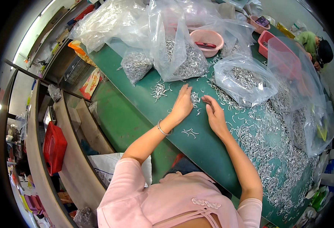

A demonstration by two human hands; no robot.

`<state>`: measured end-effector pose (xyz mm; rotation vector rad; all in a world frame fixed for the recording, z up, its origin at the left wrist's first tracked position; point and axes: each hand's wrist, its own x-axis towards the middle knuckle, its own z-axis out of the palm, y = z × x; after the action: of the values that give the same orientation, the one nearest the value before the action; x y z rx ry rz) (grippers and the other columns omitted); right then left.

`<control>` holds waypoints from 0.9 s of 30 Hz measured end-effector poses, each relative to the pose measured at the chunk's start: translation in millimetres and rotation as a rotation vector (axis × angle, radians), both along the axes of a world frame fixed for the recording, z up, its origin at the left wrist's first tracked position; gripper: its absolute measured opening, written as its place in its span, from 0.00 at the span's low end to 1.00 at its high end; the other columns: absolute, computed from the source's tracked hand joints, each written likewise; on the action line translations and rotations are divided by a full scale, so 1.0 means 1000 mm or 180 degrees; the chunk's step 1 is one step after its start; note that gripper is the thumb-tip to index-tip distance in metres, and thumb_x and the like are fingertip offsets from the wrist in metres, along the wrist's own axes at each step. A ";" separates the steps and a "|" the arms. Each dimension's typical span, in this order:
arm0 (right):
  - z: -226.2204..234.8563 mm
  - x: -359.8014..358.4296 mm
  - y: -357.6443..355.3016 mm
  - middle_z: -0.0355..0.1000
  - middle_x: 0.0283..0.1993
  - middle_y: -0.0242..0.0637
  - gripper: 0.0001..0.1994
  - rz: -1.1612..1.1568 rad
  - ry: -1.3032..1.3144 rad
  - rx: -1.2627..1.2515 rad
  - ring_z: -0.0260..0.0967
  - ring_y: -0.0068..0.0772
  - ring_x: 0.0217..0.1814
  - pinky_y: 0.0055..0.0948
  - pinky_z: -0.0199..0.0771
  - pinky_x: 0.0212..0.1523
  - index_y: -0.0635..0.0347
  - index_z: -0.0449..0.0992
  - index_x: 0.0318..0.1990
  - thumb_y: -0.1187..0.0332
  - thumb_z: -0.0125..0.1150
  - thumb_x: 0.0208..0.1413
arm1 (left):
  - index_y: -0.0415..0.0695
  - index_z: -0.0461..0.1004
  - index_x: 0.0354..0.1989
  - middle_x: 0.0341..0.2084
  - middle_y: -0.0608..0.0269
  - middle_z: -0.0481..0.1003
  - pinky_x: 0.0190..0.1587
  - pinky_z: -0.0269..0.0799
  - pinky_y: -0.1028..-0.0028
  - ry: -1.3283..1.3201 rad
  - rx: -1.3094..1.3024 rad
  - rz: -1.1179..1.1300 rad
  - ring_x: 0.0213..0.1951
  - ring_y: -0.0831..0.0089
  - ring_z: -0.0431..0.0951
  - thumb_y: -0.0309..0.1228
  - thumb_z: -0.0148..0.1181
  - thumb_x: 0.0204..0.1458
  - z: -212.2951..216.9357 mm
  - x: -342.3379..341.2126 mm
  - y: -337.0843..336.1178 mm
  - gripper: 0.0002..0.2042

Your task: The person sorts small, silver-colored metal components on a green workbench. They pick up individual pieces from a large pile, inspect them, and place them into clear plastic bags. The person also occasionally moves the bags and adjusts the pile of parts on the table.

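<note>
On the green tabletop [151, 107], a small heap of curved silver metal pieces [194, 99] lies between my hands. My left hand [183, 102] rests at the heap's left side, fingers stretched out together. To its right my right hand [215, 114] is held on edge, fingers extended and thumb apart. Neither hand grips anything I can see. Another little group of pieces [159, 90] sits left of my left hand, and a few loose ones [190, 133] lie nearer me. A wide spread of the same pieces [266, 148] covers the table's right side.
Beyond my hands stand a small filled plastic bag [135, 67], a taller filled bag [190, 60] and a pink bowl [208, 38] holding a red object. An open bag of pieces [247, 81] is at right. A person in green [308, 41] sits at the far right.
</note>
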<state>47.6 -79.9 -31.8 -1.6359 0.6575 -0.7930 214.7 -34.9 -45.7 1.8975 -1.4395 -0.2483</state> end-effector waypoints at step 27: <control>-0.011 0.021 -0.020 0.65 0.64 0.44 0.21 0.0836 0.0814 -0.1977 0.57 0.47 0.70 0.45 0.51 0.71 0.58 0.70 0.59 0.65 0.56 0.59 | 0.38 0.35 0.70 0.68 0.33 0.44 0.71 0.46 0.60 0.2359 -0.0691 0.0272 0.71 0.48 0.47 0.09 0.33 0.47 0.000 -0.045 0.037 0.38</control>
<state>68.7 -99.6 -42.6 -2.3622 0.3686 -0.6303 169.2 2.5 -45.8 1.4534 -0.8401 -0.6468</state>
